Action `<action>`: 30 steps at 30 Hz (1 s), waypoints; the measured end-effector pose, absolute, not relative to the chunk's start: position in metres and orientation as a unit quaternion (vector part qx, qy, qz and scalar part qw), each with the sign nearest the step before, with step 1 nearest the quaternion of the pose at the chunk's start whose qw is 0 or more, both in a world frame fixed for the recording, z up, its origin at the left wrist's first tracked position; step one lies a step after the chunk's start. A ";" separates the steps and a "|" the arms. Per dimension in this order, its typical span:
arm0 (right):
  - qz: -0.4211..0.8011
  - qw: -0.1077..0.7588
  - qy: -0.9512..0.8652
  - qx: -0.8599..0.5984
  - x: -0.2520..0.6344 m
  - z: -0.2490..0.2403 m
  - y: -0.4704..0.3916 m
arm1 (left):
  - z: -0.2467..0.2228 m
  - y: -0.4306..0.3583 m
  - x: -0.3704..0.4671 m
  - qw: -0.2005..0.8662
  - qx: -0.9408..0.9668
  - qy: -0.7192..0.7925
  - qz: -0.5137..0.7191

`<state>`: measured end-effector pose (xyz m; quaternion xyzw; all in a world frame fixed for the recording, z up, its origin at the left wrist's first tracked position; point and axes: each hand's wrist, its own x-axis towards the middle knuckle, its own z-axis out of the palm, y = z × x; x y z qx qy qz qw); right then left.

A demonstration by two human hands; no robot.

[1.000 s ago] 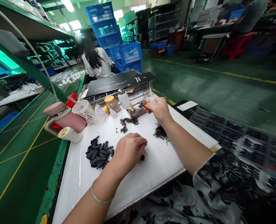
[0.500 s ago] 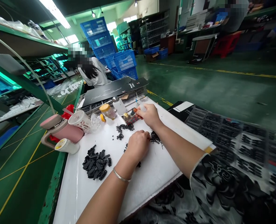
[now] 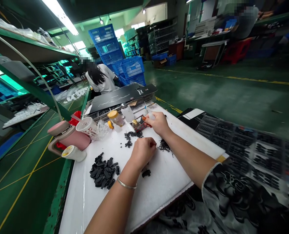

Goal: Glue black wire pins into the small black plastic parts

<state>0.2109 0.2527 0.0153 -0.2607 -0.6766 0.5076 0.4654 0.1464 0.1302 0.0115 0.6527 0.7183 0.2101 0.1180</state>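
My right hand (image 3: 158, 124) is closed around a small translucent needle-tip bottle (image 3: 149, 114), its thin tip pointing up. Nearer to me, my left hand (image 3: 144, 150) has its fingers pinched together; what they hold, if anything, is too small to make out. A pile of thin black pins (image 3: 164, 146) lies just right of the left fingertips. Small black rings (image 3: 129, 139) are scattered beyond that hand. To its left is a heap of curved black plastic pieces (image 3: 104, 172), and one black piece (image 3: 146, 173) rests beneath the wrist side of the hand.
On the white tabletop (image 3: 173, 177) stand a yellow-lidded jar (image 3: 115, 117), a white pump bottle (image 3: 127, 113), a paper cup (image 3: 88, 127) and a pink mug (image 3: 71, 138). A compartment tray of black parts (image 3: 242, 146) lies at right. A co-worker (image 3: 103, 78) sits beyond the table.
The view has shifted slightly, so the table sits lower and further right. My left hand has shifted, leaving the black piece below it more visible. My right hand still holds the needle-tip bottle.
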 end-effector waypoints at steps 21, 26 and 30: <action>0.572 0.326 -0.736 -0.156 0.204 0.023 0.203 | 0.035 0.053 0.061 0.417 0.277 0.589 0.634; 0.555 0.329 -0.746 -0.164 0.204 0.019 0.207 | 0.021 0.049 0.063 0.318 0.383 0.700 0.513; 0.543 0.344 -0.744 -0.184 0.203 0.019 0.210 | 0.018 0.048 0.074 0.218 0.499 0.764 0.347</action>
